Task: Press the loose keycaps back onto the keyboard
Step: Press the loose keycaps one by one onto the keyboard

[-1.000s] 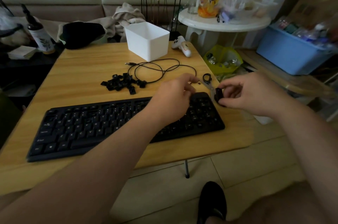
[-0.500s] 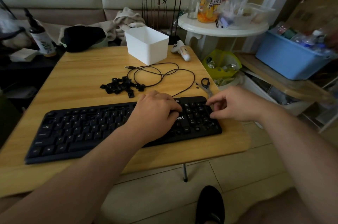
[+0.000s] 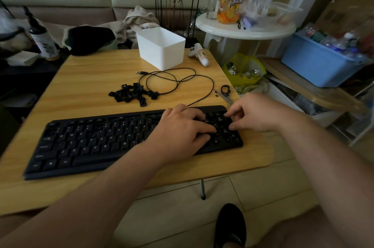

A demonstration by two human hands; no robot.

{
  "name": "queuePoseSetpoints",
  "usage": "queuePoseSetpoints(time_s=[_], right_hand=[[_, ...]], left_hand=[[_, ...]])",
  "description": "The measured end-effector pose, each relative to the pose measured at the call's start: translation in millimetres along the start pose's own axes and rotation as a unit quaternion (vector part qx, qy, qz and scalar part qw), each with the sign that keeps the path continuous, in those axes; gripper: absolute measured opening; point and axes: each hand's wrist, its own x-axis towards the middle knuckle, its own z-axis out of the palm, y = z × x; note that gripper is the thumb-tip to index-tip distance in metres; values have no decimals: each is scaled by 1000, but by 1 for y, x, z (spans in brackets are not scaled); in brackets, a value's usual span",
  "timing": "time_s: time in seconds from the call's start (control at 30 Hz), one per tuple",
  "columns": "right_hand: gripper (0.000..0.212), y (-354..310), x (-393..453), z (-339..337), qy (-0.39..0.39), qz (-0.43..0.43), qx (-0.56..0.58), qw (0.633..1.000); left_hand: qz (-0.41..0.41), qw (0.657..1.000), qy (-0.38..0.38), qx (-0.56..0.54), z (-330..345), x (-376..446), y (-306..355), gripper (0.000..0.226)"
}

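- Both hands sit on the right end of the black keyboard (image 3: pixel 97 142), over the number-pad block; the keyboard's long axis runs left to right across the wooden table (image 3: pixel 85 77), slightly skewed.
- The left hand (image 3: pixel 178 134) lies palm down, fingers loosely bent and resting on the keys — I cannot tell whether a keycap is under them.
- The right hand (image 3: pixel 257 112) comes in from the right edge, fingers curled, index tip and thumb touching keys at the pad's far corner. Whether it pinches a cap cannot be made out.
- The loose keycaps (image 3: pixel 133 95) lie in a heap behind the keyboard, well to the left of both hands and just beside the coiled cable (image 3: pixel 176 82). The left hand is nearer the heap, so the next pick is likely its job — a reach up and leftward across the top row.
- The cable loops between the heap and the hands and could be snagged on that reach.
- Scissors (image 3: pixel 225 93) lie just behind the right hand; a white bin (image 3: pixel 162 49) and a white controller (image 3: pixel 199 54) stand farther back, clear of the path.
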Motion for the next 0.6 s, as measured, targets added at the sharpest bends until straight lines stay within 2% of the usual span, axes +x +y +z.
queuePoseSetpoints(time_s=[0.17,0.33,0.47,0.6], right_hand=[[41,-2,1,3,-2,2,-7,1000],[38,3,-5,-1,-9,18,57,998],[21,-2,-5,0,99,10,124,987],[16,-35,12,17,176,-19,147,973]], left_hand=[[-1,1000,-1,3,1,0,-1,36],[6,1000,8,-2,2,1,-5,35],[23,997,39,-64,-3,3,-14,27],[-40,992,85,-82,-15,3,-34,24]])
